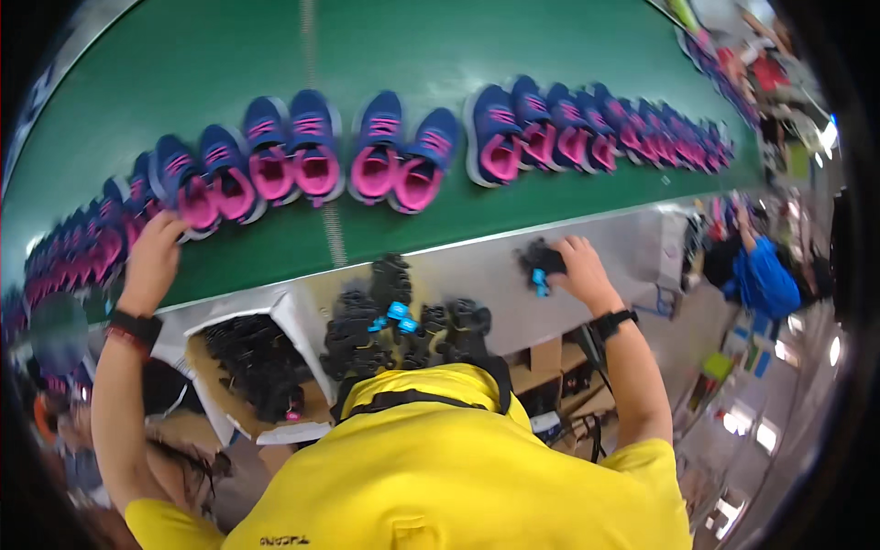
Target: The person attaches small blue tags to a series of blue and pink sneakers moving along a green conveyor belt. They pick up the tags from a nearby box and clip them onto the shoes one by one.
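A: With a clock face laid over the view, what is where, and how is this handled well?

B: A green surface [550,37] fills twelve o'clock, with a grey surface [477,266] edging it from the centre toward three. A row of navy-and-pink shoes [376,151] arcs from nine, past twelve, to two, toes outward; careful work, I judge, leaves that line straight. A white box [309,339] of dark pieces sits at eight, and a loose pile of dark pieces [353,330] at seven, near the centre.

A: And the hands?

B: The left hand [154,261] is at nine, fingers bent together by the heel of the nearest shoe [186,188], at ten. A light touch there should avoid knocking its neighbours. The right hand [585,270], at three, has its grip closed on a dark bunch [534,258] with a blue tag [539,280]. Holding it firmly but without crushing should stop pieces slipping or snagging.

A: What can't be made out?

B: The lens's black rim crops the scene all round. The row's nine o'clock end blurs together. The yellow shirt [440,467], at six, covers the pile's lower edge, and the heap hides the box's bottom. I cannot tell whether the left grip has hold of the shoe or how wide it stands. The bunch is too blurred to count its pieces.
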`<state>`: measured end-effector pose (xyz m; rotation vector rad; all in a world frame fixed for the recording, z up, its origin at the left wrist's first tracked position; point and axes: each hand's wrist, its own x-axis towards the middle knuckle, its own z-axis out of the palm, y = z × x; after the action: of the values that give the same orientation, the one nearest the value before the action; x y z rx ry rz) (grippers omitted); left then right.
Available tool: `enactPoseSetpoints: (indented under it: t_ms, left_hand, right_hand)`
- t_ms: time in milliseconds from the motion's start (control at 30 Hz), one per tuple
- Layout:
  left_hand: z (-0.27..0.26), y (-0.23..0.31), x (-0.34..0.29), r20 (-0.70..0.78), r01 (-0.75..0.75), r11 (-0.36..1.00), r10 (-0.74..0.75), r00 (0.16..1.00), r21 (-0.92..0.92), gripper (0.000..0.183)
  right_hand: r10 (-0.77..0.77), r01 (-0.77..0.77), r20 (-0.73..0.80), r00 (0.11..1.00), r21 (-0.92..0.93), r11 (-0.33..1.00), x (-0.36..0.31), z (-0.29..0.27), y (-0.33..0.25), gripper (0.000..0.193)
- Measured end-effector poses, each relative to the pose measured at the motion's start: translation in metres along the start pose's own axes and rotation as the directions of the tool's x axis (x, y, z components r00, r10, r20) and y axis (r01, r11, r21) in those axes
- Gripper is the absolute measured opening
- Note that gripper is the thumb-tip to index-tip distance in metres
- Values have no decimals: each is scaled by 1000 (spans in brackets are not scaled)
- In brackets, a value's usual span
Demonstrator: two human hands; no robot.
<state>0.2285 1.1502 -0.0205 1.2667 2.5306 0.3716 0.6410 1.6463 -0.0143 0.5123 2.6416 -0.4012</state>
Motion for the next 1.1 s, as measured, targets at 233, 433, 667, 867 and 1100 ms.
enactPoseSetpoints:
  t_ms: [233,433,667,867,1100]
  left_hand:
    - [2,1,8,25,-28,999,27,999,23,34]
    - [17,-21,3,41,-156,983,153,987,98,25]
    - [36,-26,-2,-19,-79,996,80,997,36,11]
    - [32,-27,-6,-43,-66,997,67,997,29,11]
    - [35,-32,-13,-47,-65,998,66,997,24,9]
  right_hand:
    - [-8,14,-74,997,72,997,5,21,8,34]
    - [24,-16,-28,999,261,965,9,-9,2,15]
    - [-251,-273,361,898,905,325,103,-34,-217,22]
    - [-403,-362,493,771,860,360,170,17,-381,26]
    - [-352,-453,503,789,864,219,179,44,-412,22]
